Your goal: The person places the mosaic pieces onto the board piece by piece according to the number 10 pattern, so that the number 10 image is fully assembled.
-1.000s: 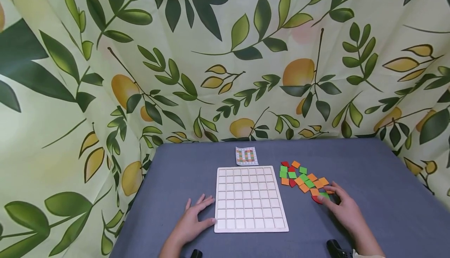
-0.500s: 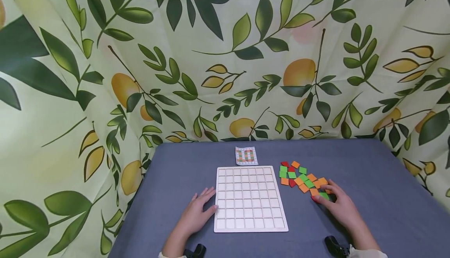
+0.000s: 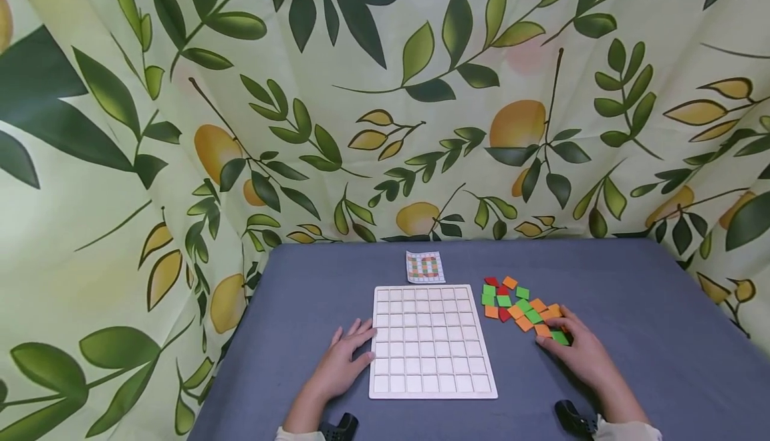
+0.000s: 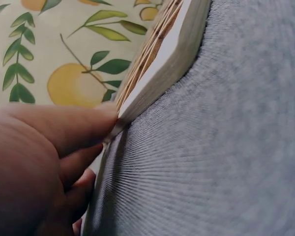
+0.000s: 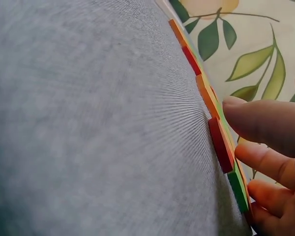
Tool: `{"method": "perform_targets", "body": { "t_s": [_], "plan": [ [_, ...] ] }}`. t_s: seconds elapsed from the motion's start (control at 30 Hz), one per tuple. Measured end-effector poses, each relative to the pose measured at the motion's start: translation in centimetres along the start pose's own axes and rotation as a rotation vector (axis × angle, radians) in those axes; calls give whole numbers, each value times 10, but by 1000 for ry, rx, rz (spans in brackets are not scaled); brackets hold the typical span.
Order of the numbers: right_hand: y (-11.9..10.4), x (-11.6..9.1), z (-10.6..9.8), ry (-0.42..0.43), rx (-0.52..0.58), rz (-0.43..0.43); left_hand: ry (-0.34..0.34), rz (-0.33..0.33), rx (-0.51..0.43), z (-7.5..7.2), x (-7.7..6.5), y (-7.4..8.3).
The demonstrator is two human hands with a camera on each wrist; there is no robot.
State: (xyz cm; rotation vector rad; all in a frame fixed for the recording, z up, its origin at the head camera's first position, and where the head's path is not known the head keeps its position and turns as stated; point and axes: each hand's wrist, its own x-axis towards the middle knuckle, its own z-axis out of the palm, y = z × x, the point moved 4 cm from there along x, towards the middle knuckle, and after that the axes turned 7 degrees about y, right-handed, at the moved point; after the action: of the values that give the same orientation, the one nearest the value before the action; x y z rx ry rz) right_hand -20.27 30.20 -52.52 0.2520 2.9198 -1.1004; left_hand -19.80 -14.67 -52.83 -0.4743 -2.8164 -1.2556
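A white grid board (image 3: 428,342) with square cells lies flat on the table in the head view. My left hand (image 3: 341,365) rests at its left side, fingertips and thumb against the edge; the left wrist view shows the thumb (image 4: 73,125) touching the rim. To the right of the board, my right hand (image 3: 577,351) reaches over the near end of a spread of orange, green and red tiles (image 3: 522,306). Its fingers are loosely bent, with the thumb just beside a red tile (image 5: 220,145) in the right wrist view. No tile is lifted. My fingers hide some tiles.
A small printed pattern card (image 3: 425,267) lies behind the board. The blue-grey cloth-covered table (image 3: 325,280) meets a leaf-and-fruit patterned curtain (image 3: 385,160) at its back and left. Black devices (image 3: 571,419) sit at both wrists.
My left hand has slid forward and inward along the board's left edge. My right thumb has moved slightly over the red tile at the near end, now covered in the head view.
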Motion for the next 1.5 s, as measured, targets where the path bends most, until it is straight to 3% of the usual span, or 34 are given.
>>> {"method": "perform_targets", "body": {
  "t_s": [0.23, 0.63, 1.07, 1.5],
  "plan": [
    [2, 0, 0, -4, 16, 3, -33, -2, -10, 2, -1, -2],
    [4, 1, 3, -29, 22, 18, -27, -35, -9, 3, -2, -3],
    [2, -2, 6, 33, 10, -38, 4, 2, -4, 3, -1, -6],
    [5, -5, 0, -11, 10, -10, 4, -1, -2, 2, -1, -3]
  ]
}}
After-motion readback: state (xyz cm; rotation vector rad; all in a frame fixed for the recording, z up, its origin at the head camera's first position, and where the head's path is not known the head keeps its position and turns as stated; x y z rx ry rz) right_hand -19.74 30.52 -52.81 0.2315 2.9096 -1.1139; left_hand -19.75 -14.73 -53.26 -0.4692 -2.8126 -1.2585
